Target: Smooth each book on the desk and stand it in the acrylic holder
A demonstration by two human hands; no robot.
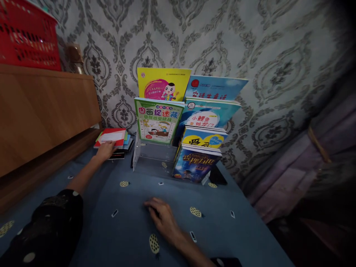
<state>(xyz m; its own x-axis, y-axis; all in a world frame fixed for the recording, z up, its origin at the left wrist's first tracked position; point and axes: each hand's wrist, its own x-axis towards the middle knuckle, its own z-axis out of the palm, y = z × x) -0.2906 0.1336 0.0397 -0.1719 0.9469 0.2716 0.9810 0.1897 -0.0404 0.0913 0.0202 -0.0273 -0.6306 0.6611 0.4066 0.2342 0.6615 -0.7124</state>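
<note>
My left hand (106, 150) reaches far forward and rests its fingers on the near edge of a stack of thin books (112, 139) topped by a red cover, lying flat at the back left. My right hand (162, 217) lies palm down on the blue patterned cloth (111, 230), fingers curled loosely, holding nothing. Behind it stands a clear acrylic tiered rack (151, 157) filled with children's books: a green one (158, 120), a yellow one (162, 84), several blue ones (207, 113) and a dark one (196, 163) at the front right.
A wooden cabinet (41, 111) runs along the left with a red plastic basket (27, 35) on top. Patterned wallpaper (250, 55) backs the surface. A purple curtain (306, 159) hangs at the right, beyond the cloth's edge. A dark flat object (218, 176) lies beside the rack.
</note>
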